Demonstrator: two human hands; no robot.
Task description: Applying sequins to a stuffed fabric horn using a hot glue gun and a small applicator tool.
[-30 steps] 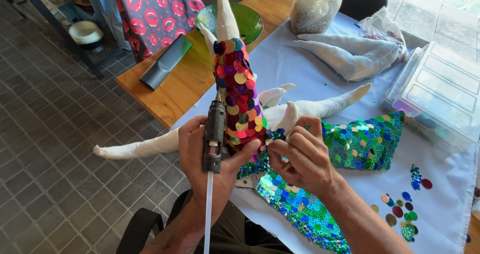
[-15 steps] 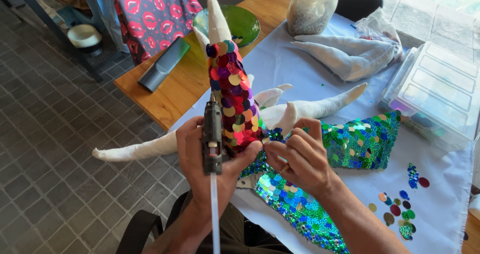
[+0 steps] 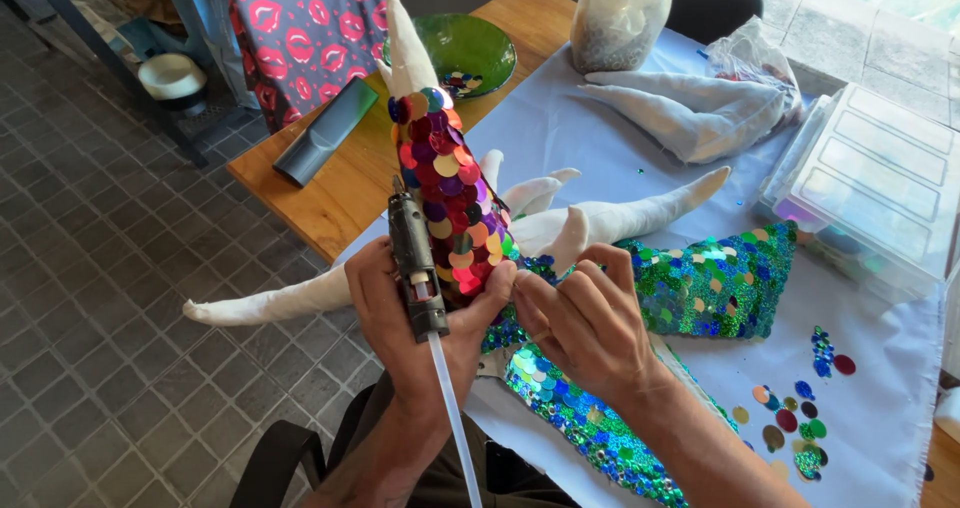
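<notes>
My left hand (image 3: 415, 318) grips a dark glue gun (image 3: 413, 253) with a clear glue stick (image 3: 455, 423) poking out of its back. The gun's nose rests against an upright white cloth cone (image 3: 440, 183) covered in red, purple and gold sequins. My right hand (image 3: 590, 318) pinches at the cone's lower edge, fingertips touching the sequins beside my left thumb. Green and blue sequinned limbs (image 3: 710, 283) of the same stuffed figure spread out to the right and below.
A white cloth (image 3: 880, 418) covers the wooden table (image 3: 345, 183). On it lie loose sequins (image 3: 790, 423), a clear compartment box (image 3: 870, 183), bare white stuffed limbs (image 3: 690, 113), a green bowl (image 3: 470, 53), a bag of filling (image 3: 620, 13) and a grey flat case (image 3: 325, 133).
Both hands stay at the cone's lower edge. The view has shifted slightly. My right fingers have pressed closer to the sequins.
</notes>
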